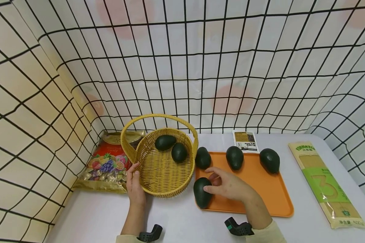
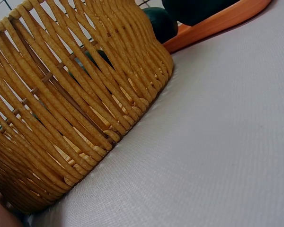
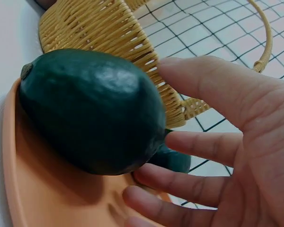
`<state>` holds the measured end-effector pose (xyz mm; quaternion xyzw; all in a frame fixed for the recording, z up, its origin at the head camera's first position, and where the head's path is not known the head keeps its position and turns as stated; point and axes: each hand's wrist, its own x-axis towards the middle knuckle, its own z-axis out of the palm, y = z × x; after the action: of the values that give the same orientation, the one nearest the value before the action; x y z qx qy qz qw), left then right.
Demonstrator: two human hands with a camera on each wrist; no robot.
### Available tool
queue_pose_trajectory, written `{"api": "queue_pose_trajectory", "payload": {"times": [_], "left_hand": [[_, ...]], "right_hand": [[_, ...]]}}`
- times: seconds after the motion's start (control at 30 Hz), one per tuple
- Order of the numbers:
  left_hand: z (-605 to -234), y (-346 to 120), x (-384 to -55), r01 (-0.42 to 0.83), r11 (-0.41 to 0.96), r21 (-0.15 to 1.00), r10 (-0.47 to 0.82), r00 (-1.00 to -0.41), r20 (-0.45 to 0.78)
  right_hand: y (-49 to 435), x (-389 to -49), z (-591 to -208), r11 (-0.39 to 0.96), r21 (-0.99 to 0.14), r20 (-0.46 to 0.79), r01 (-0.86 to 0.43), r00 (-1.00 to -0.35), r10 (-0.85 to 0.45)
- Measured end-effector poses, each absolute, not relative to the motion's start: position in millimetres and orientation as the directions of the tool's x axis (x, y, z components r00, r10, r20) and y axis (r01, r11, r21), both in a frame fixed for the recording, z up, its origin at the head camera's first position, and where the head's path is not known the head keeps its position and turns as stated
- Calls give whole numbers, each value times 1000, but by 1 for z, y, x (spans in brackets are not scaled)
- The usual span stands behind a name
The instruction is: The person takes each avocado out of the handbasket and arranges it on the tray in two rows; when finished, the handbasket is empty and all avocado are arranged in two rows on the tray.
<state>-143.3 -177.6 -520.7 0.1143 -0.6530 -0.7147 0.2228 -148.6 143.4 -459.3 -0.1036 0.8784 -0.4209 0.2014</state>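
Observation:
A yellow wicker basket [image 1: 167, 192] with a tall handle holds two dark green avocados, one avocado [image 1: 165, 142] behind the other avocado [image 1: 179, 153]. My left hand [image 1: 136, 192] rests against the basket's left side, fingers extended at the rim. At the front left corner of an orange tray [image 1: 258, 192] lies a larger-looking avocado [image 3: 90, 113]. Around its right end my right hand [image 1: 231, 185] is spread, thumb above and fingertips right at the skin, not closed round it. Three more avocados sit along the tray's back: one [image 1: 203, 158] at left, one [image 1: 235, 158] mid, one [image 1: 269, 161] at right.
Left of the basket lies a red and gold candy bag [image 1: 109, 165], partly behind it. A small printed packet [image 1: 245, 141] is behind the tray. A green and yellow noodle package [image 1: 326, 185] lies at the right. Black wire mesh [image 1: 185, 67] encloses the white table [image 1: 176, 219].

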Motion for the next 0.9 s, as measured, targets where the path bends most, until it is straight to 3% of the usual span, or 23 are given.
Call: {"api": "queue_pose_trajectory", "payload": {"times": [0.3, 0.47, 0.67, 0.9], "left_hand": [[-523, -177, -143, 204, -32, 978, -473, -865, 165], [-521, -177, -143, 189, -30, 982, -476, -866, 152], [-520, -179, -142, 178, -64, 982, -451, -883, 131], [-521, -178, -142, 184, -44, 982, -446, -883, 146]], "right_hand": [[140, -143, -448, 551, -822, -38, -143, -952, -304], [130, -140, -442, 467, -846, 107, -259, -939, -327], [105, -131, -438, 362, -883, 161, -298, -918, -364], [68, -120, -438, 375, -869, 190, -323, -918, -349]]}}
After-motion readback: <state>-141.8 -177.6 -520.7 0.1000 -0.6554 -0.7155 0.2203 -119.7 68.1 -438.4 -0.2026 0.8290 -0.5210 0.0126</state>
